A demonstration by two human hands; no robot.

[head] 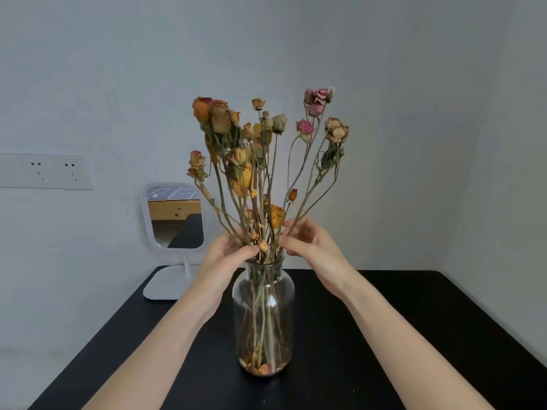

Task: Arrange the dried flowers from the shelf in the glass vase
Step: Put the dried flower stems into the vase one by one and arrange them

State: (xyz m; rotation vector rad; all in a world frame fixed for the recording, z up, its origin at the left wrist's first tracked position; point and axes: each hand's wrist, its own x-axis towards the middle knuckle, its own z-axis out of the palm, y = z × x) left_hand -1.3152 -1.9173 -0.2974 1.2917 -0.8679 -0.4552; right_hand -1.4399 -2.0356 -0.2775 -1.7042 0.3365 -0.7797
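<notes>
Orange, yellow and pink dried flowers, clear glass vase, black table, white mirror.

One glass vase, one bunch of dried flowers, one mirror, two wall sockets, two hands, one desk.

Both forearms run out of view at the lower edge. The left hand has its fingertips buried among the stems of the dried flowers, so its grip cannot be confirmed. The right hand covers the lower part of the right-leaning stems. Debris at the bottom of the glass vase is too small to identify. The bench and the wall socket panel are cropped.
</notes>
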